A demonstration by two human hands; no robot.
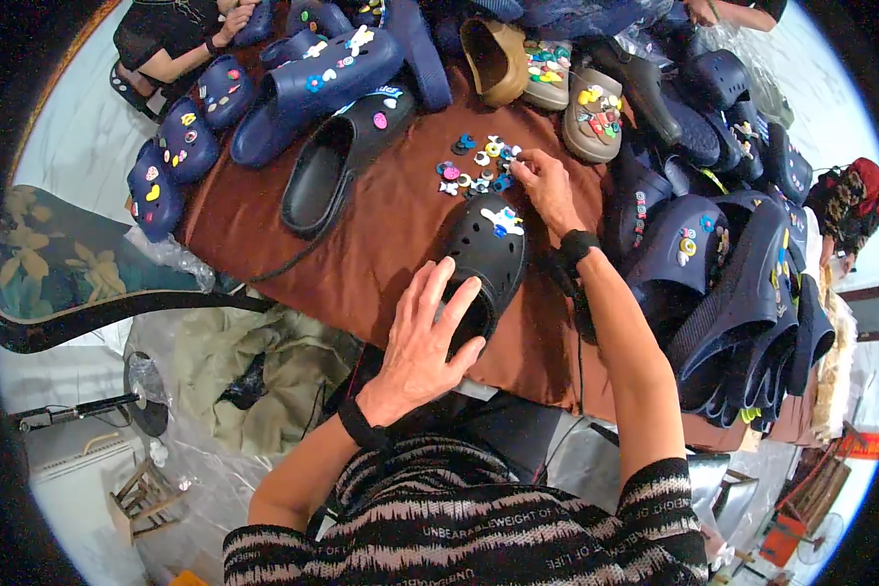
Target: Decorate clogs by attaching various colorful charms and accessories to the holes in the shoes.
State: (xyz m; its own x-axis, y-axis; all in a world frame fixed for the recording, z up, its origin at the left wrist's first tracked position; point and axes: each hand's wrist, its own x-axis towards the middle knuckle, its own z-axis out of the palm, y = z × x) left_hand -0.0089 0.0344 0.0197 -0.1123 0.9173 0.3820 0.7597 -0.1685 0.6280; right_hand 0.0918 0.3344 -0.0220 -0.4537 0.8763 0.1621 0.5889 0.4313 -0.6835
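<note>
A black foam clog (490, 244) lies on the brown cloth in front of me, its toe pointing away. A white-and-blue charm (503, 221) sits on its toe. My left hand (422, 332) rests over the clog's opening and near side with its fingers spread. Beyond the toe is a loose cluster of small colourful shoe charms (480, 183). At the right edge of that cluster, my right hand (547, 190) is closed in a pinch on a small shoe charm (515, 155), mostly hidden by the fingertips.
Another black clog (319, 178) lies to the left on the brown cloth (391, 215). Decorated navy clogs (342, 73) line the far left, and more navy clogs (684, 249) are piled at right. Grey clogs (593, 115) stand behind the charms. Other people's hands (232, 21) show at the far edge.
</note>
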